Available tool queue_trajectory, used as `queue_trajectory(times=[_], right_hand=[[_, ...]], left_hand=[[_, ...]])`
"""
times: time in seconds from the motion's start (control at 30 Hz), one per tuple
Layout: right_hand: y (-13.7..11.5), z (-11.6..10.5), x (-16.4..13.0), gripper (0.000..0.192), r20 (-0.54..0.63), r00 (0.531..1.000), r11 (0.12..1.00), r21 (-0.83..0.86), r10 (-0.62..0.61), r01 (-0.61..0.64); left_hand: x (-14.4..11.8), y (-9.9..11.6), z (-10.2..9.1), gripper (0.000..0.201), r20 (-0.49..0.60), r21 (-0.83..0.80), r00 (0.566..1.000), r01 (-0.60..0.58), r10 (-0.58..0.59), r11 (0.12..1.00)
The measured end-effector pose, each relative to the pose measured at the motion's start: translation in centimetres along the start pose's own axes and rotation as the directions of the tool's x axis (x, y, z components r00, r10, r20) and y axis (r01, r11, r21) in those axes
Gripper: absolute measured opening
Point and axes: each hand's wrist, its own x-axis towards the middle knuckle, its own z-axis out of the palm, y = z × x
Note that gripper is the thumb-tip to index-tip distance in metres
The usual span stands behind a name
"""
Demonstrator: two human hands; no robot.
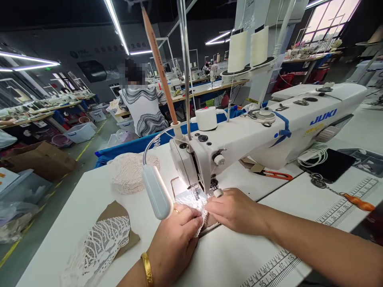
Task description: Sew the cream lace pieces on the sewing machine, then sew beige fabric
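Observation:
White lace fabric (191, 202) lies under the needle of a white sewing machine (236, 137), lit by the small lamp (157, 191) on a bendy neck. My left hand (176, 235), with a gold bangle and a ring, is closed on the lace's near edge, thumb and fingers together. Across from it, my right hand (235, 211) pinches the lace's right side close to the presser foot. The fingertips of both hands are partly hidden. Left of them a lace piece (104, 239) rests over brown card (115, 211). Behind stands a pile of cream lace (128, 171).
Orange thread snips (277, 174), a coil of white cord (314, 155), a black flat pad (336, 163) and an orange keychain (359, 202) lie to the right. A printed ruler (272, 271) runs along the front edge. Thread cones (237, 52) stand behind; a person (143, 107) sits further back.

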Motion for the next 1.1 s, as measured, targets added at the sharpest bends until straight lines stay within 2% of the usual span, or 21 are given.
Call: queue_trajectory(times=[0.3, 0.57, 0.9, 1.1], right_hand=[[-0.18, -0.49, 0.45, 0.020, 0.130, 0.985, 0.993, 0.003, 0.113, -0.115], [-0.34, -0.43, 0.18, 0.014, 0.109, 0.994, 1.000, 0.001, 0.004, -0.004], [-0.40, -0.55, 0.44, 0.018, 0.162, 0.985, 0.998, -0.023, 0.066, -0.063], [-0.46, -0.62, 0.42, 0.017, 0.150, 0.987, 0.998, -0.038, 0.063, -0.058]], left_hand=[[0.26, -0.35, -0.04, 0.032, -0.002, 0.058, 0.999, 0.040, -0.040, 0.998], [0.20, 0.06, -0.18, 0.027, 0.036, 0.057, 0.999, -0.012, 0.010, 0.998], [0.24, -0.57, -0.21, 0.028, 0.042, 0.104, 0.999, 0.011, -0.015, 0.995], [0.10, -0.43, -0.24, 0.029, 0.059, 0.101, 0.998, 0.004, -0.010, 0.995]])
